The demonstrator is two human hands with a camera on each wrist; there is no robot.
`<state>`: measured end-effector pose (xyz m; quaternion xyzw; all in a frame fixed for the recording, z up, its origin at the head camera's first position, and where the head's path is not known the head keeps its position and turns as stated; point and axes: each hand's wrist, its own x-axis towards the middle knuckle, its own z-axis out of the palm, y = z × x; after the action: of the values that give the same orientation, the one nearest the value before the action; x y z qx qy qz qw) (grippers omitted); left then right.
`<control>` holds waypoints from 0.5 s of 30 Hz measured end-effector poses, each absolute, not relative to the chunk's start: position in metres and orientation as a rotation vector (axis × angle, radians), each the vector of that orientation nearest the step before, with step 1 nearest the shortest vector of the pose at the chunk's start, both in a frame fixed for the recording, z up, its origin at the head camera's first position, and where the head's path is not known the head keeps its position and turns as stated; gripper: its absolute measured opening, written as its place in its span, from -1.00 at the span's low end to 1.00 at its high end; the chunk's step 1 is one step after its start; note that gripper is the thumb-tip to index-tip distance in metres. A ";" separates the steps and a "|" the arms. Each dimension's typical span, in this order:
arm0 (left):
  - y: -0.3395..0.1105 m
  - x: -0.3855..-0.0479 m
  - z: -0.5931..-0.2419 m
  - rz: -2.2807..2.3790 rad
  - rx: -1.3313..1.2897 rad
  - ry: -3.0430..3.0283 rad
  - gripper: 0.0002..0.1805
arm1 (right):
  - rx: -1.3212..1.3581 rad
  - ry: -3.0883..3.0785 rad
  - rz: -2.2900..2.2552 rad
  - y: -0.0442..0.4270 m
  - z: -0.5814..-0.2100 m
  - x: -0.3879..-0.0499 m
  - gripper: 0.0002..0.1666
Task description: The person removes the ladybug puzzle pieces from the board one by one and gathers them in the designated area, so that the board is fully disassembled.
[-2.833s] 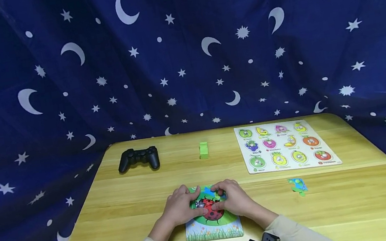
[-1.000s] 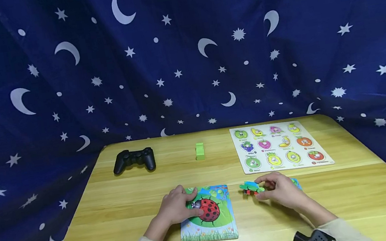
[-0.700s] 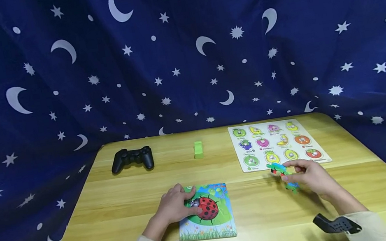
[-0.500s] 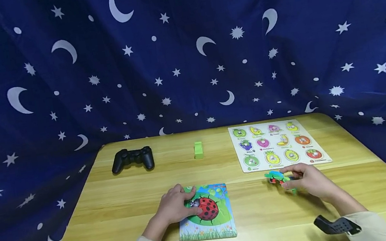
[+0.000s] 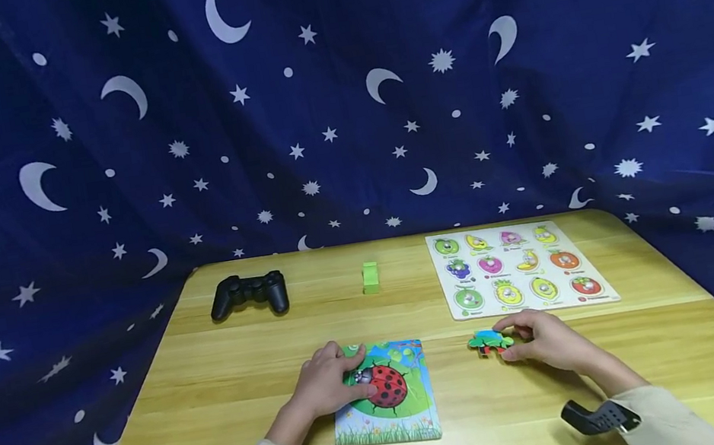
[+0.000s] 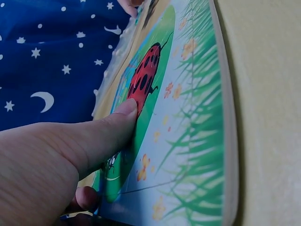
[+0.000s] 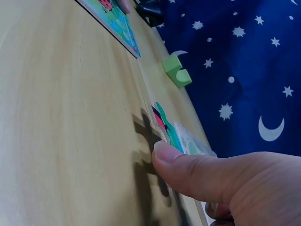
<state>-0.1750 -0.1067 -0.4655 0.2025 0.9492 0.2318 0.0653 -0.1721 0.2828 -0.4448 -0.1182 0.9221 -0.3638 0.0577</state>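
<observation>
A square ladybug jigsaw puzzle (image 5: pixel 392 409) lies flat near the front of the table. My left hand (image 5: pixel 322 387) holds it by its left side, thumb on the ladybug's front part and fingers at the far left edge. To its right, my right hand (image 5: pixel 544 342) pinches a jigsaw piece (image 5: pixel 488 341) with blue, green, red and black on it, between thumb and fingers. In the right wrist view the piece (image 7: pixel 162 120) is tilted just above the table and throws a shadow. Whether a second piece is behind the hand, I cannot tell.
A fruit peg puzzle board (image 5: pixel 528 308) lies at the back right. Near the back edge stand a small green block (image 5: pixel 370 278) and a black game controller (image 5: pixel 248 294). A dark blue curtain (image 5: pixel 339 102) with moons and stars hangs behind the wooden table (image 5: pixel 264 344).
My right hand has left the ladybug puzzle with a piece, gone right to where a loose piece lay, then come slightly back left. That loose piece no longer shows. My left hand stays put.
</observation>
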 end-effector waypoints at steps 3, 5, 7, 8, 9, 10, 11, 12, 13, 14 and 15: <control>-0.107 -0.175 -0.466 0.700 0.608 2.864 -0.20 | -0.373 2.818 -1.042 0.282 -0.445 -0.174 -0.50; -0.107 -0.175 -0.466 0.699 0.604 2.865 -0.20 | -0.386 2.827 -1.020 0.282 -0.445 -0.175 -0.50; -0.107 -0.175 -0.466 0.698 0.598 2.866 -0.20 | -0.401 2.835 -1.000 0.281 -0.445 -0.176 -0.50; -0.107 -0.174 -0.466 0.697 0.597 2.867 -0.20 | -0.405 2.837 -0.993 0.281 -0.446 -0.177 -0.50; -0.106 -0.174 -0.466 0.699 0.595 2.866 -0.20 | -0.407 2.840 -0.983 0.281 -0.446 -0.177 -0.50; -0.106 -0.174 -0.466 0.703 0.594 2.866 -0.20 | -0.408 2.842 -0.976 0.281 -0.446 -0.178 -0.51; -0.106 -0.174 -0.466 0.705 0.593 2.865 -0.20 | -0.404 2.843 -0.974 0.281 -0.447 -0.178 -0.51; -0.106 -0.174 -0.465 0.709 0.594 2.863 -0.20 | -0.401 2.846 -0.969 0.280 -0.447 -0.178 -0.52; -0.107 -0.173 -0.465 0.711 0.595 2.863 -0.20 | -0.394 2.847 -0.972 0.280 -0.447 -0.178 -0.52; -0.107 -0.173 -0.465 0.714 0.595 2.863 -0.20 | -0.403 2.849 -0.970 0.279 -0.448 -0.178 -0.52; -0.107 -0.173 -0.465 0.713 0.594 2.865 -0.21 | -0.413 2.852 -0.967 0.279 -0.448 -0.178 -0.52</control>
<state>-0.1730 -0.1073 -0.4654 0.1968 0.9493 0.2364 0.0651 -0.1785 0.2786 -0.4479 -0.1357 0.9371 -0.3177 0.0509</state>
